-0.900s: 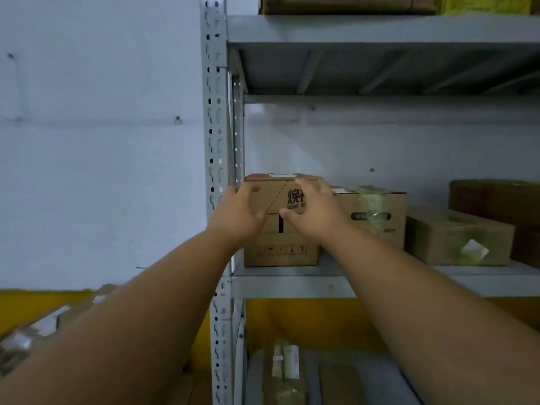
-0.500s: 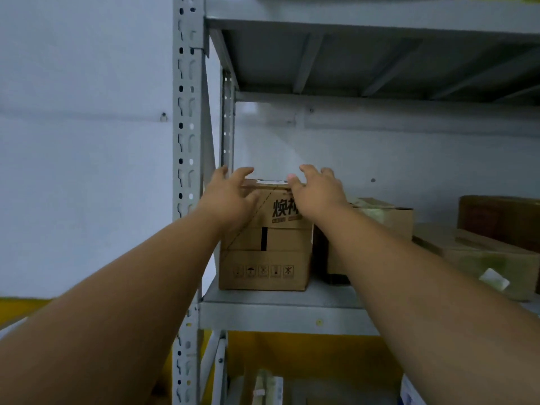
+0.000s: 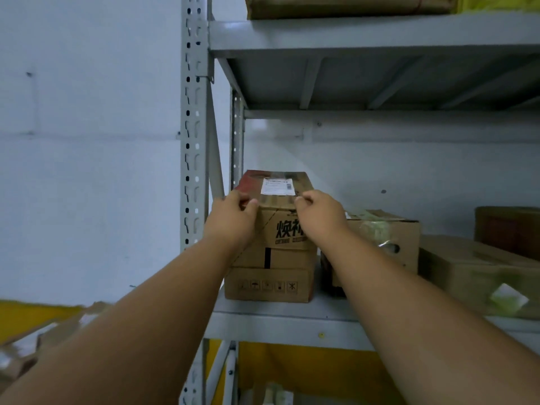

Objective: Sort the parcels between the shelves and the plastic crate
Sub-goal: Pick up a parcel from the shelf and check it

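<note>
Both hands are up at a tall cardboard box [image 3: 270, 258]. The left hand [image 3: 230, 219] has its fingers curled over the box's top front edge on the left side. The right hand [image 3: 320, 216] has its fingers curled over the same edge on the right side, so both hands hold the box.

The gray metal shelf [image 3: 292, 323] is the biggest thing, and the box stands on it at the far left end, just beside the upright post [image 3: 194, 141]. Another shelf board [image 3: 365, 35] sits high above the box, with a brown parcel [image 3: 336, 5] on top of it.

To the right of the tall box is a shorter box with a handle hole [image 3: 388, 238]. Farther right lies a flat taped parcel [image 3: 473, 276].

On top of the tall box is a white label [image 3: 277, 186]. Small care signs [image 3: 267, 286] are printed low on its front.
</note>
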Action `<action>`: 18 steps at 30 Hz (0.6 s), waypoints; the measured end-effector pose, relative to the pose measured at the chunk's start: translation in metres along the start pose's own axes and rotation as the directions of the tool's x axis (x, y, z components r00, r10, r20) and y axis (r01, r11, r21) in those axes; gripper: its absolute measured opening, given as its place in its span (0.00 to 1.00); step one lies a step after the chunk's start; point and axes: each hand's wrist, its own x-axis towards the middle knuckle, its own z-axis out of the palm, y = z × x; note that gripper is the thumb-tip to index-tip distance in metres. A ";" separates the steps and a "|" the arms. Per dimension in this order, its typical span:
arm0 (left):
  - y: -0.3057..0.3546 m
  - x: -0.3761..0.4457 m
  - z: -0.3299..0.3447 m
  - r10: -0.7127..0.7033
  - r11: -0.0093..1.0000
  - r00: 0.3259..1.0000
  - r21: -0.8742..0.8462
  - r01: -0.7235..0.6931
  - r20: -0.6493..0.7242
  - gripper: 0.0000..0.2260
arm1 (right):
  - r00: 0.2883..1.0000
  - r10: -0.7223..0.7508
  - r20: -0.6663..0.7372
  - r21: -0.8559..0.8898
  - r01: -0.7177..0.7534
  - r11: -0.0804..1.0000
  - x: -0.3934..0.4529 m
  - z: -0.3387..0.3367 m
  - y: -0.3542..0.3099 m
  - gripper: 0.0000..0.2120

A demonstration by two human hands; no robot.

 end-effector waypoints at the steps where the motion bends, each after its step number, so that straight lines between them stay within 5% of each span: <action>1: 0.002 -0.009 -0.007 -0.002 1.000 1.000 -0.016 0.002 0.012 0.14 | 1.000 0.012 0.001 0.022 -0.012 1.000 -0.011 -0.003 -0.003 0.16; 4: 0.003 -0.036 -0.029 -0.018 0.995 0.999 -0.100 0.021 0.037 0.12 | 0.999 0.038 -0.035 0.058 -0.036 0.998 -0.050 -0.011 -0.013 0.21; 12: 0.002 -0.123 -0.082 -0.211 0.925 0.973 -0.305 0.228 0.089 0.34 | 0.975 0.219 -0.034 0.261 -0.203 0.944 -0.156 -0.034 -0.030 0.30; 15: 0.006 -0.155 -0.093 -0.240 0.897 0.950 -0.329 0.296 0.199 0.29 | 0.953 0.287 0.098 0.307 -0.303 0.902 -0.184 -0.054 -0.042 0.28; 18: 0.015 -0.181 -0.095 -0.193 0.885 0.947 -0.372 0.281 0.256 0.24 | 0.929 0.368 0.037 0.360 -0.356 0.863 -0.201 -0.060 -0.049 0.34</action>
